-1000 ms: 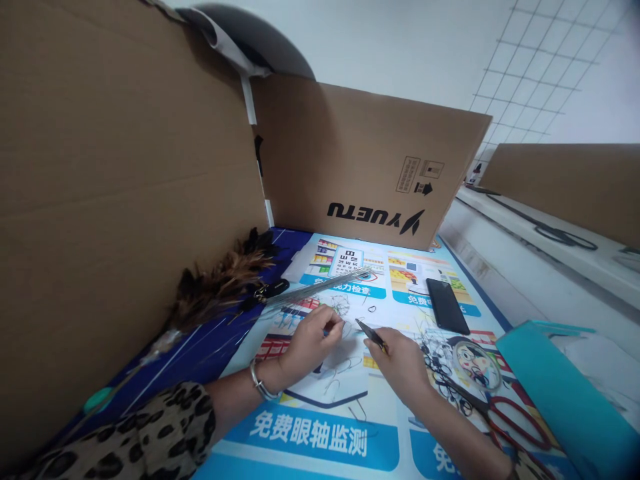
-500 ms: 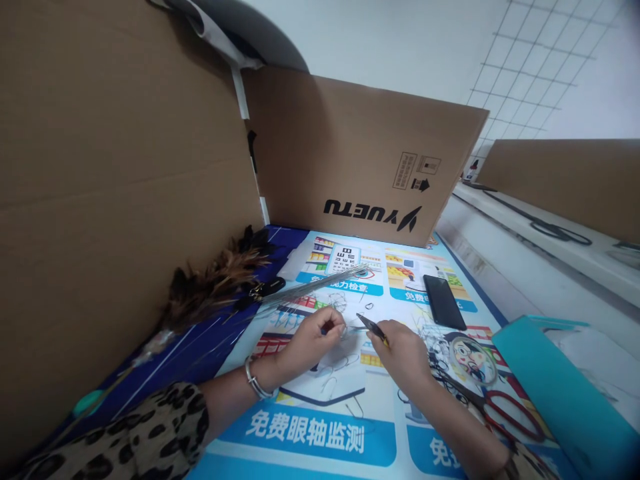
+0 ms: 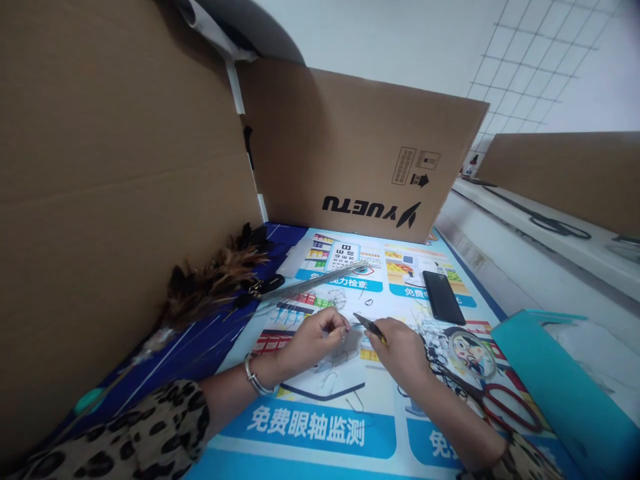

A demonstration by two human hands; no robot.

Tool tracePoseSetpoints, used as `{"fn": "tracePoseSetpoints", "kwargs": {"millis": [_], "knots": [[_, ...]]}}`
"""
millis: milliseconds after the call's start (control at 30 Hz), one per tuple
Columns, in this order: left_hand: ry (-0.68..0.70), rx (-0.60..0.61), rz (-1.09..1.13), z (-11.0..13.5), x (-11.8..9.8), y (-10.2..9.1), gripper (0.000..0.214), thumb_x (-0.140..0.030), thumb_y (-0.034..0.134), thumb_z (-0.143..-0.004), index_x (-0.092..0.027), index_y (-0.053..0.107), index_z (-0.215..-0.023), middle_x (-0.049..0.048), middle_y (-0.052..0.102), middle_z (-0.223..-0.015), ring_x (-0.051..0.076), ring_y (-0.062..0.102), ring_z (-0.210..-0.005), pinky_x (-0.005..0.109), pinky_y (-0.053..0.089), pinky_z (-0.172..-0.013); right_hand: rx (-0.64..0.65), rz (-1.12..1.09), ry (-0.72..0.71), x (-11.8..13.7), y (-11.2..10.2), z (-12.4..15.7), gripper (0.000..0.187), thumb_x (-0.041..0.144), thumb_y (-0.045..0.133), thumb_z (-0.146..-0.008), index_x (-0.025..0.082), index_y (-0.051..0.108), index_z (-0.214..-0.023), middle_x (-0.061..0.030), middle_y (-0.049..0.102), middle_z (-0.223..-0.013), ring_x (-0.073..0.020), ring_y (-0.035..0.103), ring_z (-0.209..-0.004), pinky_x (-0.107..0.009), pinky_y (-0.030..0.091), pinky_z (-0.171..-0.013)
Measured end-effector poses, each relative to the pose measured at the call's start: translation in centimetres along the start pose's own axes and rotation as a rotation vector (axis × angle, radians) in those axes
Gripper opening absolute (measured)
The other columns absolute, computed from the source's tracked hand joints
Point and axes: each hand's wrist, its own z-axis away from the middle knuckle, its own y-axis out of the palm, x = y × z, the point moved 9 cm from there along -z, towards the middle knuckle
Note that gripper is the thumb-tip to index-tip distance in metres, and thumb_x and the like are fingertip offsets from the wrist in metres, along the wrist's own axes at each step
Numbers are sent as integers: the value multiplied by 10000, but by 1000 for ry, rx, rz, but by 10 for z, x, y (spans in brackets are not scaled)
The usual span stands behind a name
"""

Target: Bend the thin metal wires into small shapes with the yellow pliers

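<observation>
My left hand (image 3: 320, 337) is closed in a pinch near the middle of the printed table cover, with a thin wire-like piece at its fingertips, too small to make out fully. My right hand (image 3: 400, 350) grips a pair of pliers (image 3: 369, 325), dark jaws pointing left toward the left fingertips. The jaw tips lie close to the pinched piece; whether they touch it I cannot tell. Bent wire pieces (image 3: 355, 400) lie on the cover below the hands. Behind them rests a bundle of straight silvery wires (image 3: 320, 281) beside a tangle of fine wire (image 3: 333, 299).
A black phone (image 3: 443, 298) lies at the right, above a round clear dish (image 3: 471, 353) and red-handled scissors (image 3: 513, 407). A teal box (image 3: 565, 393) stands at the right edge. Brown feathers (image 3: 215, 270) lie along the left cardboard wall (image 3: 125, 167); another cardboard panel (image 3: 360, 147) closes the back.
The pliers have tilted slightly and shifted a little left, and my left fingertips have turned slightly. The view has moved a little. Both hands keep their grip.
</observation>
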Motion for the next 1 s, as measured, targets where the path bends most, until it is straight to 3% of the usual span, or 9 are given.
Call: {"fn": "tracePoseSetpoints", "kwargs": {"millis": [367, 700, 1000], "knots": [[35, -50, 41, -1, -3, -7, 80, -141, 483, -793, -162, 486, -715, 39, 579, -830, 140, 538, -765, 264, 423, -697, -17, 28, 2, -1, -2, 1, 200, 366, 459, -848, 206, 579, -839, -22, 611, -816, -156, 541, -803, -228, 335, -657], [12, -26, 125, -1, 4, -3, 117, -128, 519, -764, -163, 452, -674, 33, 576, -794, 128, 538, -727, 253, 424, -655, 46, 14, 35, -3, 1, -1, 214, 377, 450, -850, 217, 591, -870, -24, 618, -825, -156, 551, -802, -231, 332, -638], [-63, 86, 217, 1, 12, 8, 84, -186, 540, -781, -154, 488, -723, 42, 594, -825, 127, 542, -720, 248, 423, -628, 256, 146, 63, -19, 5, -5, 222, 388, 483, -809, 214, 620, -802, -50, 644, -806, -184, 587, -729, -247, 318, -564]]}}
